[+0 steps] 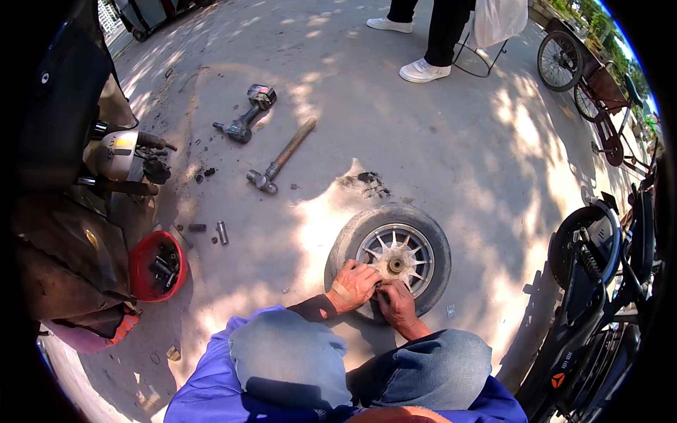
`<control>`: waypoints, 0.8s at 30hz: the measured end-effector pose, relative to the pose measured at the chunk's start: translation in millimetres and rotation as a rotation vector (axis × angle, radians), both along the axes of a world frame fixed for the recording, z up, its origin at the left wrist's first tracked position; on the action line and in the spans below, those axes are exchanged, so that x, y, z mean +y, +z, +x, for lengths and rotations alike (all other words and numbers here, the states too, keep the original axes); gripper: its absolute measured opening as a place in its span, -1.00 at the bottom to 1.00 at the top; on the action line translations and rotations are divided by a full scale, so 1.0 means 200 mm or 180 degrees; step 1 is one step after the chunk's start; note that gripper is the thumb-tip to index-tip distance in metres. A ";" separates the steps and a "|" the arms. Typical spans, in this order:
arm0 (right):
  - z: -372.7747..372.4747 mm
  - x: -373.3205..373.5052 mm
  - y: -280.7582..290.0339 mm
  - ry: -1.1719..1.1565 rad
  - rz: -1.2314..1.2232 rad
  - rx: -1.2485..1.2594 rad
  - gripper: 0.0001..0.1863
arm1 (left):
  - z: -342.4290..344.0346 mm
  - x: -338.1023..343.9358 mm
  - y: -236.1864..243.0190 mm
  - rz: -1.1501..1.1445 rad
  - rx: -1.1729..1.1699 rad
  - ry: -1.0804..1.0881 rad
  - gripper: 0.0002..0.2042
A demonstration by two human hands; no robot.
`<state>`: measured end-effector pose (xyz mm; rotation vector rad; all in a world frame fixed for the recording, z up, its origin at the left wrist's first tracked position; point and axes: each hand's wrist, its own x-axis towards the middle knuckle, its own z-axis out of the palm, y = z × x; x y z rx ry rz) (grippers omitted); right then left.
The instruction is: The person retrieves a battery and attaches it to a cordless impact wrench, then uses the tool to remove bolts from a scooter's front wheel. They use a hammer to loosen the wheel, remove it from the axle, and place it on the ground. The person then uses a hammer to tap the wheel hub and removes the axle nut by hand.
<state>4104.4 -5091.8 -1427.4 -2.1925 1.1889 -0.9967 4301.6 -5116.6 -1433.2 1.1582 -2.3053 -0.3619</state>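
A scooter-type wheel (438, 255) with a grey, dusty tyre and a pale spoked rim lies flat on the ground before my knees. Over the near left part of its rim rests my left hand (352, 286), fingers curled down toward the spokes. My right hand (399, 306) is beside it at the near side of the rim, its fingers bent in a pinch. The fingertips of both hands meet close together, and whatever they grip there is too small and hidden to make out. The hub (396, 265) with its central hole shows just beyond my hands.
A hammer (288, 151) and a cordless impact wrench (247, 116) lie ahead to the left. Sockets (223, 233) are near a red bowl (134, 266) of metal parts. A partly dismantled vehicle (116, 155) stands left, a black electric scooter (599, 303) right. A person's legs (441, 35) are ahead.
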 end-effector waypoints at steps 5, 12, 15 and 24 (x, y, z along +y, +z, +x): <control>0.05 -0.02 0.04 0.0105 -0.0046 0.0017 -0.71 | 0.04 0.04 0.01 0.0000 -0.0017 0.0079 -0.75; 0.02 -0.01 0.00 0.0109 -0.0095 -0.0014 -0.71 | 0.03 0.03 0.02 0.0019 -0.0048 0.0079 -0.76; 0.01 -0.01 0.00 0.0099 -0.0085 0.0010 -0.72 | 0.02 0.03 0.00 -0.0002 -0.0023 0.0077 -0.76; 0.00 -0.01 0.00 0.0077 -0.0034 0.0057 -0.72 | 0.02 0.02 0.01 0.0055 -0.0016 0.0083 -0.74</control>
